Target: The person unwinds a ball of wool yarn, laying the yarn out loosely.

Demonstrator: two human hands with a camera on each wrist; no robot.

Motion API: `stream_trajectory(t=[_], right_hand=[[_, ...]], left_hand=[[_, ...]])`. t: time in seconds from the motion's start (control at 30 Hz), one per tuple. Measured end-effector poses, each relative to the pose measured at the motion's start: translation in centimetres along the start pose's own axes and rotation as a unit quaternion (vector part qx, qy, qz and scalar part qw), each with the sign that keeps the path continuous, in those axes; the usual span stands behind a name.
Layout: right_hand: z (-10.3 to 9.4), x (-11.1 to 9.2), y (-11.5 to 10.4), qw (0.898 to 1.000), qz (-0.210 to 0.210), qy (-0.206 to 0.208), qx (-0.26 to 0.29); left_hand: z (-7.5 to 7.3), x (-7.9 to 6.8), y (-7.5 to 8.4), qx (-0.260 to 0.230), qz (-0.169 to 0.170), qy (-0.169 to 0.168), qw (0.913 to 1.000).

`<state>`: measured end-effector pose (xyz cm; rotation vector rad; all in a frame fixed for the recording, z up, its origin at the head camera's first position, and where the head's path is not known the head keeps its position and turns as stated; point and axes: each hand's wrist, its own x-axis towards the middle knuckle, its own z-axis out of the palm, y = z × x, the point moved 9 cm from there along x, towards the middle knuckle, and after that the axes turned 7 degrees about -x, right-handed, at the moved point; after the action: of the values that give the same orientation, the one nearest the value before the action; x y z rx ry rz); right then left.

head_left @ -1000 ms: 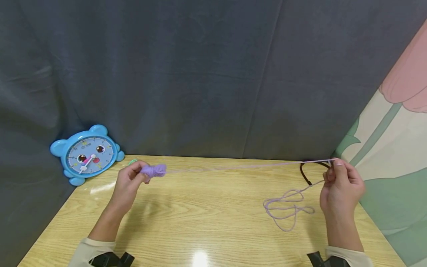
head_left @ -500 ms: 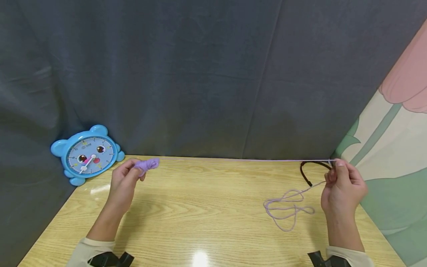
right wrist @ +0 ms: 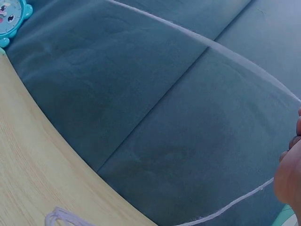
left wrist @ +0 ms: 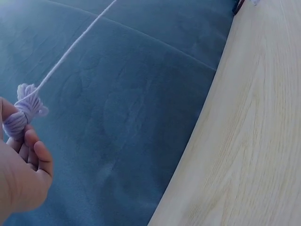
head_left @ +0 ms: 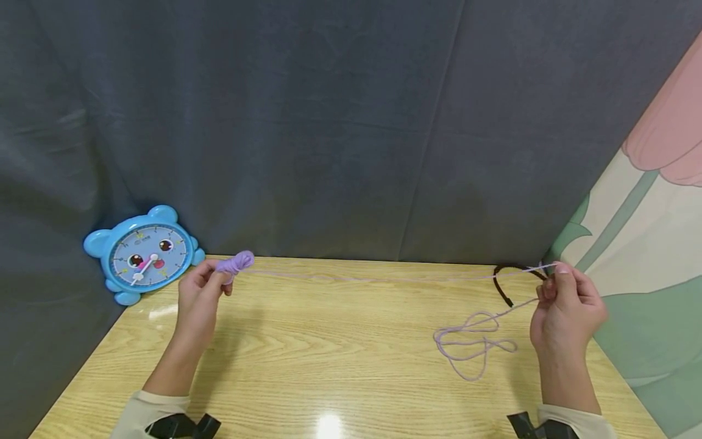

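Observation:
My left hand (head_left: 198, 302) pinches a small wound bundle of lilac yarn (head_left: 236, 263) between thumb and fingers, above the table's back left. In the left wrist view the yarn bundle (left wrist: 27, 109) has looped strands, and one strand leads away up and right. That yarn strand (head_left: 351, 279) crosses to my right hand (head_left: 567, 311), whose thumb and fingers pinch it at the back right. The strand sags slightly. A loose tail of yarn (head_left: 482, 314) runs from under the right hand into several loops on the table. Only the right hand's edge shows in its wrist view.
A blue bear-shaped clock (head_left: 148, 259) leans at the back left, close to the left hand. A black cord-like loop (head_left: 500, 290) lies partly behind the right hand. The wooden table (head_left: 329, 353) ends at a dark curtain (head_left: 307, 134); a flowered cloth (head_left: 647, 256) hangs at right.
My left hand has moved left and slightly up with the yarn bundle, and the bundle's free end tilts upward. The strand went taut, then slackened. My right hand shifted slightly right.

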<state>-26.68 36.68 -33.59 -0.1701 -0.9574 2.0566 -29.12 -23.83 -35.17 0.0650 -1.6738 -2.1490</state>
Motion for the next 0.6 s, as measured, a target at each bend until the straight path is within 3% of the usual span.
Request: stream_trajectory(t=[0.23,0.47,0.6], right_hand=[[0.2,0.4,0.7,0.999,0.021,-0.03,0.01],[-0.4,0.9,1.9,0.994,0.06,-0.052,-0.07],[-0.1,0.5,2.2,0.993,0.058,-0.061,-0.081]], left_hand=[[1.2,-0.3,0.0,0.03,0.023,-0.055,0.9978],[2.1,-0.7,-0.4,0.058,0.036,-0.089,0.9937],[3.0,-0.9,-0.9,0.091,0.037,-0.112,0.9889]])
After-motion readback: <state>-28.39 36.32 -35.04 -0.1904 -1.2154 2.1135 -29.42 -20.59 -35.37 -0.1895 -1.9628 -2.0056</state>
